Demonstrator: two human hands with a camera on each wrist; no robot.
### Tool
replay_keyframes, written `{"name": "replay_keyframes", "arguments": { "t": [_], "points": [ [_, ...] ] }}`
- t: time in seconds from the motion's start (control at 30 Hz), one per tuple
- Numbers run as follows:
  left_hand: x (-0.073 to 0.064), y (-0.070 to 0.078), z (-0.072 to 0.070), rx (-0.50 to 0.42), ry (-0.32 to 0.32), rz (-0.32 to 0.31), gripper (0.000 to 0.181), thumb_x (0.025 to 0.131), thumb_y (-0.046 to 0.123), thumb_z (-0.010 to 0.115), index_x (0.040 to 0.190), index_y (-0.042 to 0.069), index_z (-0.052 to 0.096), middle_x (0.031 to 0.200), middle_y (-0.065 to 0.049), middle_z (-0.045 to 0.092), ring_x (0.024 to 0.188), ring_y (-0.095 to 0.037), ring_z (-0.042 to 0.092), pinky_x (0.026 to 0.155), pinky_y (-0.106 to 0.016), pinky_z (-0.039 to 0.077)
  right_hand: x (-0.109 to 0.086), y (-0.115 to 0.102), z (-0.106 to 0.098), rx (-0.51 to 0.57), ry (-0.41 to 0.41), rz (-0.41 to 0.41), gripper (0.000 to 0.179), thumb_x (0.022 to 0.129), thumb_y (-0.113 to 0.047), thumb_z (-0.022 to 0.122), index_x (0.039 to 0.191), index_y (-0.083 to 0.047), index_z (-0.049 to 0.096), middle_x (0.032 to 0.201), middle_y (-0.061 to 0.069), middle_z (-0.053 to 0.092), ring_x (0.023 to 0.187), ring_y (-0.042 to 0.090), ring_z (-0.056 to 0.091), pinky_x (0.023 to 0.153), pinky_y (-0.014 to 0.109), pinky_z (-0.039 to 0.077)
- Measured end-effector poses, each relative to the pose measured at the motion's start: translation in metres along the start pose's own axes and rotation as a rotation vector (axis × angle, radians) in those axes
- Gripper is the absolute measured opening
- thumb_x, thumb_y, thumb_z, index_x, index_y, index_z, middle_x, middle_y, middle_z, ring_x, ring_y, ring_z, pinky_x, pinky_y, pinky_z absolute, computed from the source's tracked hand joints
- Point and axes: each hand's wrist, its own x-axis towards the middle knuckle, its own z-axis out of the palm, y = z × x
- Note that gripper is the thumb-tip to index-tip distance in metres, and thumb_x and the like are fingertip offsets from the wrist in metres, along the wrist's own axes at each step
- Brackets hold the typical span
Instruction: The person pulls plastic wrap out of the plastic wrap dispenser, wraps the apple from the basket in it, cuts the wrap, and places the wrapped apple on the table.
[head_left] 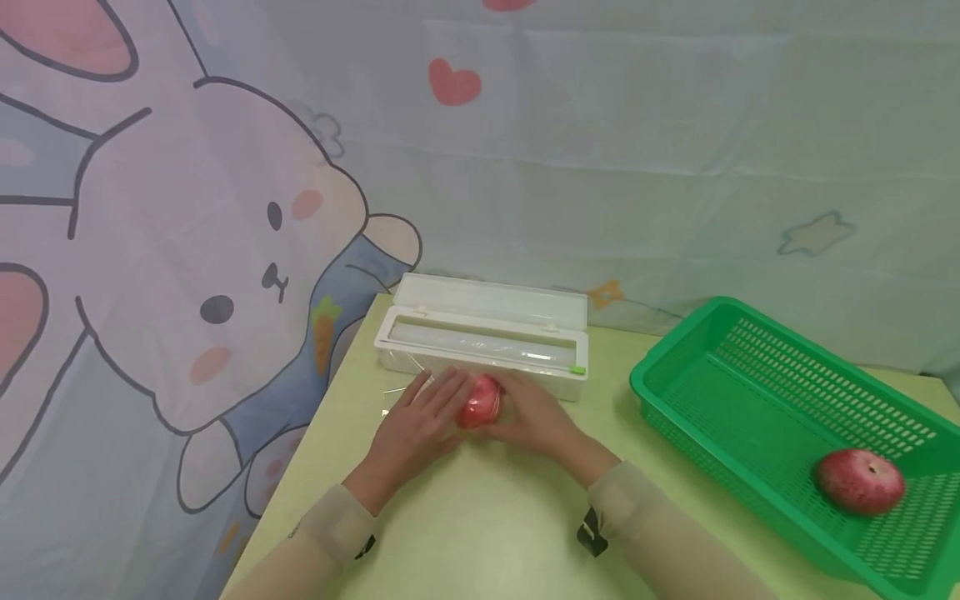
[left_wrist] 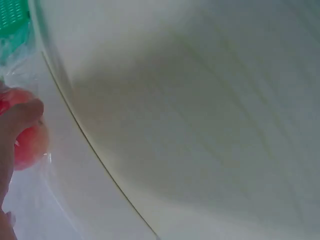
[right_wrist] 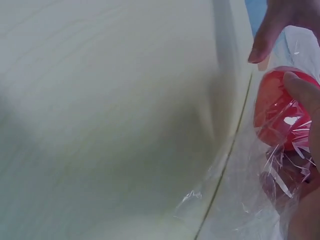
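A round red fruit (head_left: 481, 402) sits between my two hands on the table, in front of a white cling film dispenser (head_left: 480, 354). Clear cling film (right_wrist: 280, 175) lies creased over it, shiny in the right wrist view. My right hand (head_left: 542, 419) holds the fruit from the right, its thumb (right_wrist: 305, 92) bent over the near side. From the left, my left hand (head_left: 420, 423) lies along the film, fingers mostly straight beside the fruit. In the right wrist view the left thumb (right_wrist: 262, 45) stands slightly apart from the fruit.
The dispenser's lid (head_left: 491, 302) stands raised, with the film roll (head_left: 480, 342) inside and a green slider (head_left: 577, 370) at its right end. At right, a green plastic basket (head_left: 750, 400) holds another red fruit (head_left: 860, 482). A printed cloth (head_left: 600, 167) hangs behind the table (head_left: 465, 533).
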Motion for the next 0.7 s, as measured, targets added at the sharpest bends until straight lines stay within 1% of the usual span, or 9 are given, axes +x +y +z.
{"name": "replay_keyframes", "arguments": {
  "t": [0.13, 0.23, 0.3, 0.37, 0.57, 0.7],
  "points": [
    [0.002, 0.002, 0.005, 0.099, 0.032, 0.006, 0.098, 0.081, 0.046, 0.093, 0.158, 0.007, 0.047, 0.159, -0.008, 0.055, 0.149, -0.024, 0.050, 0.124, -0.049, 0.038, 0.002, -0.002, -0.008, 0.029, -0.040, -0.001, 0.080, 0.083, -0.025, 0.094, 0.151, -0.006, 0.055, 0.139, 0.013, 0.068, 0.124, 0.030, 0.067, 0.110, 0.051, 0.053],
    [0.006, -0.001, 0.006, 0.139, 0.055, 0.012, 0.094, 0.082, 0.046, 0.093, 0.156, 0.008, 0.049, 0.156, -0.007, 0.058, 0.145, -0.024, 0.054, 0.121, -0.050, 0.042, 0.004, -0.004, -0.014, 0.069, -0.062, 0.015, 0.078, 0.084, -0.025, 0.094, 0.150, -0.006, 0.057, 0.137, 0.012, 0.068, 0.122, 0.029, 0.068, 0.107, 0.050, 0.055],
    [0.008, -0.003, 0.006, 0.147, 0.060, 0.016, 0.093, 0.082, 0.045, 0.093, 0.155, 0.009, 0.050, 0.154, -0.007, 0.060, 0.143, -0.024, 0.056, 0.120, -0.050, 0.043, 0.005, -0.005, -0.017, 0.090, -0.073, 0.023, 0.076, 0.084, -0.025, 0.093, 0.148, -0.005, 0.059, 0.136, 0.012, 0.069, 0.122, 0.029, 0.067, 0.106, 0.049, 0.056],
    [0.010, -0.005, 0.005, 0.143, 0.061, 0.021, 0.092, 0.081, 0.045, 0.093, 0.154, 0.010, 0.051, 0.152, -0.006, 0.062, 0.141, -0.025, 0.058, 0.119, -0.049, 0.045, 0.005, -0.006, -0.020, 0.094, -0.081, 0.025, 0.075, 0.084, -0.026, 0.093, 0.148, -0.005, 0.059, 0.135, 0.012, 0.069, 0.121, 0.029, 0.067, 0.105, 0.049, 0.056],
    [0.015, -0.011, 0.003, 0.081, 0.064, 0.029, 0.090, 0.078, 0.044, 0.096, 0.151, 0.009, 0.054, 0.146, -0.006, 0.067, 0.135, -0.025, 0.063, 0.116, -0.049, 0.047, 0.007, -0.005, -0.022, 0.101, -0.106, 0.028, 0.073, 0.085, -0.028, 0.092, 0.147, -0.004, 0.060, 0.133, 0.010, 0.070, 0.118, 0.027, 0.067, 0.104, 0.048, 0.056],
    [0.017, -0.014, 0.003, 0.051, 0.073, 0.038, 0.091, 0.075, 0.045, 0.098, 0.148, 0.010, 0.056, 0.142, -0.005, 0.069, 0.131, -0.025, 0.065, 0.114, -0.050, 0.048, 0.007, -0.004, -0.024, 0.103, -0.120, 0.039, 0.074, 0.086, -0.030, 0.091, 0.147, -0.005, 0.059, 0.136, 0.010, 0.069, 0.122, 0.028, 0.066, 0.106, 0.049, 0.055]
  ]
}}
